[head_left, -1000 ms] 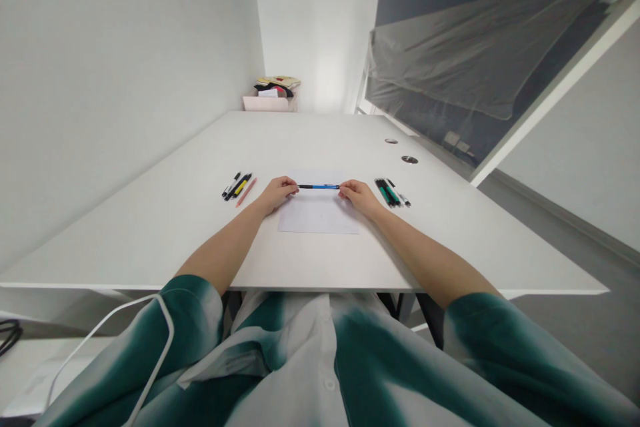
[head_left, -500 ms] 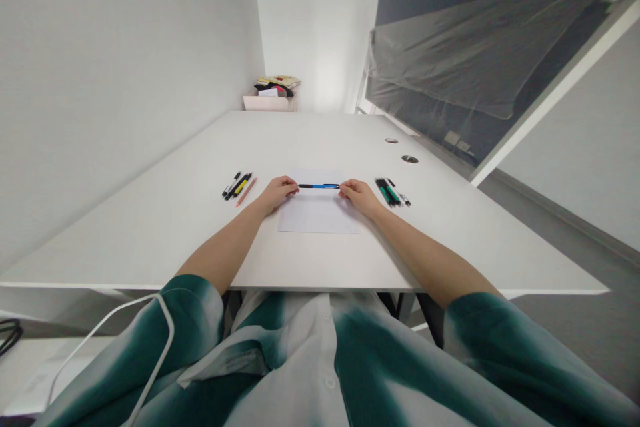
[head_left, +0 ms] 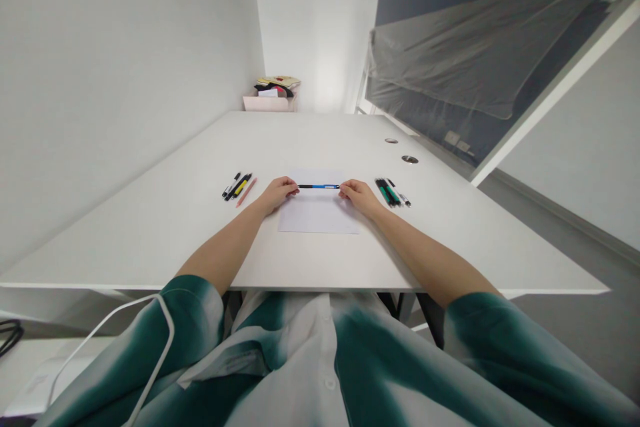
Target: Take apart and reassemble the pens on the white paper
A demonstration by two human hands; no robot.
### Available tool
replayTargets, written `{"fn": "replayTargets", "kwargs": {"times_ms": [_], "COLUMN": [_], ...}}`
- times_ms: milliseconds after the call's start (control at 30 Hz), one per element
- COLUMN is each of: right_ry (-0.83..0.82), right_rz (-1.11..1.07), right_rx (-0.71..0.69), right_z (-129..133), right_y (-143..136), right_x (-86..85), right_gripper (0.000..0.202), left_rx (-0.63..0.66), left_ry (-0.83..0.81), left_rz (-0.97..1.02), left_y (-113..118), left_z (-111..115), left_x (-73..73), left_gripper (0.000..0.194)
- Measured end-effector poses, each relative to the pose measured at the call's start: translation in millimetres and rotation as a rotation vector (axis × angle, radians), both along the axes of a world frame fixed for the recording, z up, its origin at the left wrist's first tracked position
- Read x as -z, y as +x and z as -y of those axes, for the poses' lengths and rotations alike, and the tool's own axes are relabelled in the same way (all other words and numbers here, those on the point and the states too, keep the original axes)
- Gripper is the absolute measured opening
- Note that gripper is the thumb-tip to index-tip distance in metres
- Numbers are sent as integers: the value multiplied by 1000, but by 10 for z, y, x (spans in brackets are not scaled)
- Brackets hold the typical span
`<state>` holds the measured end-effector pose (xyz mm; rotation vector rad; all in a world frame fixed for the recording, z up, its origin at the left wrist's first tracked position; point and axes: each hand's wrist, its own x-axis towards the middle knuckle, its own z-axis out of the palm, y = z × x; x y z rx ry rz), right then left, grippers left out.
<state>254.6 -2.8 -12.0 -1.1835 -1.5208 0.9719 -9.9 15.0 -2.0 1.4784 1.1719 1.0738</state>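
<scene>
A blue and black pen (head_left: 319, 186) is held level between my two hands, over the far part of a white sheet of paper (head_left: 318, 215). My left hand (head_left: 281, 193) pinches its black left end. At its right end, by the clip, my right hand (head_left: 358, 195) has its fingers closed on it. To the left of my left hand lie several pens, among them a yellow and black one (head_left: 242, 185), and a pink pen (head_left: 247, 192). Green and black pens (head_left: 389, 192) and a white pen (head_left: 404, 199) lie to the right of my right hand.
The white table (head_left: 300, 140) reaches far ahead, with a box (head_left: 267, 103) of piled things at its far left end. Two round metal fittings (head_left: 410, 159) sit near its right edge. A dark panel under plastic film (head_left: 450, 60) stands at the right.
The pen has turned slightly about its length, so its clip looks different. Both hands stay in place.
</scene>
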Motion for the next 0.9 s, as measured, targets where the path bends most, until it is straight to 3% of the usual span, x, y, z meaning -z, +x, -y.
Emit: {"fn": "replayTargets", "kwargs": {"times_ms": [900], "right_ry": [15], "right_rz": [55], "right_rx": [0], "right_z": [31], "right_y": [2], "right_x": [-28], "right_gripper": [26], "left_rx": [2], "left_ry": [2], "left_rz": [-23], "left_y": [13], "left_z": [7], "left_x": [-5], "left_gripper": [12]}}
